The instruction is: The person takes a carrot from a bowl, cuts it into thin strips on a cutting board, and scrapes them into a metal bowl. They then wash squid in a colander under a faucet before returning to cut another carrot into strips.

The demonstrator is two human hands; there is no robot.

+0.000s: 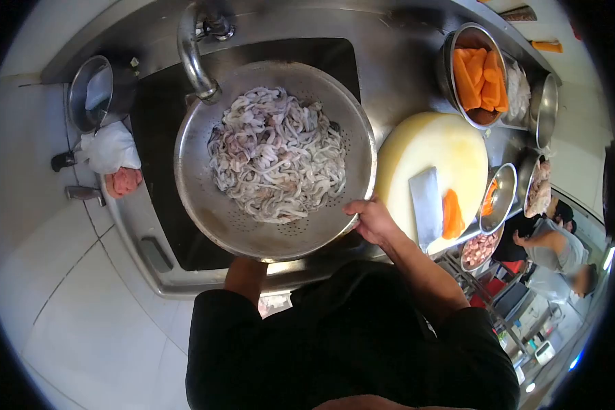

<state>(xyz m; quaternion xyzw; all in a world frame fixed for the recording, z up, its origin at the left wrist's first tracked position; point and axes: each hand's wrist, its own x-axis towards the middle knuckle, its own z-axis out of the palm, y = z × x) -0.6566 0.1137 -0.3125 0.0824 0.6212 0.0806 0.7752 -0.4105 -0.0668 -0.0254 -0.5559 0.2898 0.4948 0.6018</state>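
A large metal colander point(205, 198) is held over the dark sink basin, below the faucet. In it lies a heap of wet, grey-white strips that look like cut squid point(277, 160). My right hand point(372, 220) is closed on the colander's lower right rim, thumb on top. My left forearm point(246, 277) reaches up to the near rim; the left hand is hidden beneath the colander, so its fingers do not show. Right of the colander, a cleaver point(426, 205) and a piece of carrot point(452, 215) lie on the round cutting board point(417, 140).
The curved faucet point(197, 65) overhangs the colander's upper left edge. A bowl of peeled carrots point(482, 78), a small bowl point(504, 198) and a bowl of diced meat point(480, 250) stand right. A white bag point(109, 148) sits left. Another person point(557, 249) is far right.
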